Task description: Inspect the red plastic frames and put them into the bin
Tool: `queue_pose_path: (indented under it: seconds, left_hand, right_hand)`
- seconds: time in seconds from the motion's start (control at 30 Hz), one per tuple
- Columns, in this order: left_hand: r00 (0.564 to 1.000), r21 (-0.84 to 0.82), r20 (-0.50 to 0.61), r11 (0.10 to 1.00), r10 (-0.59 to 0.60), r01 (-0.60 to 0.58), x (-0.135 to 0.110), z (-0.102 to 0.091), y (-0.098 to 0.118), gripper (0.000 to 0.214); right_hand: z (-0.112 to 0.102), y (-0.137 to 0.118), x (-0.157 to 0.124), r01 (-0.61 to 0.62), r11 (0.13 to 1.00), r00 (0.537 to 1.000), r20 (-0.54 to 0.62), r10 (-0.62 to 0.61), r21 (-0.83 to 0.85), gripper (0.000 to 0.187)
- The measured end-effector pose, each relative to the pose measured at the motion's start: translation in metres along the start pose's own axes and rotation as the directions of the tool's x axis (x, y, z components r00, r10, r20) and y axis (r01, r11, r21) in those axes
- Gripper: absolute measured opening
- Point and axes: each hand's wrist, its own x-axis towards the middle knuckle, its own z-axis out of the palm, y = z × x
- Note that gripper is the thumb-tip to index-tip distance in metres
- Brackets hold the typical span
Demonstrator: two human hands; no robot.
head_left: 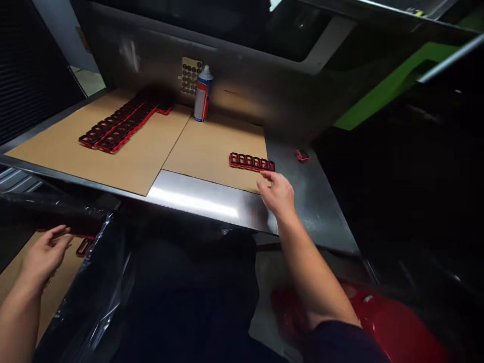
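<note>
Head view: the right hand [278, 194] reaches over the steel table [196, 199], its fingers [266, 175] stretched out and slightly apart, with nothing held between them. Their tips sit at the near end of a short row of red-and-black frames [251, 162], though whether they touch it is hard to tell. That row lies near the front edge of a cardboard sheet [215, 151], which probably keeps the frames off the bare steel.

The left hand [45, 257] is lower down, below the table edge and well apart from the right. It is open, with its spread fingers [56, 236] gripping nothing that can be seen. A small red-and-black frame [83, 247] sits just beside it, next to a crumpled black plastic sheet [91, 302], and a lower piece of cardboard [49, 297] lies beneath that hand.

Farther back, two long rows of frames [117, 121] rest side by side on a second cardboard sheet [94, 156]. Their tight, parallel lines look meant to keep the pieces together and easy to count. A spray can [203, 94] stands upright at the back, likely put there to stay within reach yet clear of the rows. Behind it, a sheet of round dots [190, 75] is fixed to the back wall. One small red piece [302, 156] sits alone on bare steel, and a red shape [393, 322] at lower right is too blurred to name.
</note>
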Motion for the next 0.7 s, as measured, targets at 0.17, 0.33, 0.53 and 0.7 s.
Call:
queue_pose_path:
  seconds: [0.17,0.33,0.53,0.7]
  left_hand:
    - [0.971,-0.233,0.185,0.966,0.154,-0.109,-0.044,0.002,0.031,0.05]
    - [0.902,-0.38,0.339,0.916,0.268,-0.13,-0.083,0.03,0.067,0.052]
    - [0.754,-0.55,0.582,0.83,0.303,0.09,-0.13,0.063,0.113,0.042]
    - [0.686,-0.729,0.659,0.485,0.307,0.484,-0.176,0.099,0.155,0.062]
  right_hand:
    - [0.02,0.025,0.069,-0.099,0.987,0.995,-0.006,0.099,-0.127,0.042]
    - [0.036,0.035,0.078,-0.144,0.981,0.99,-0.015,0.143,-0.132,0.034]
    - [0.011,0.03,0.031,-0.086,0.996,0.991,-0.102,0.082,-0.039,0.014]
    - [0.012,-0.03,-0.112,0.191,0.978,0.981,-0.047,-0.188,0.088,0.007]
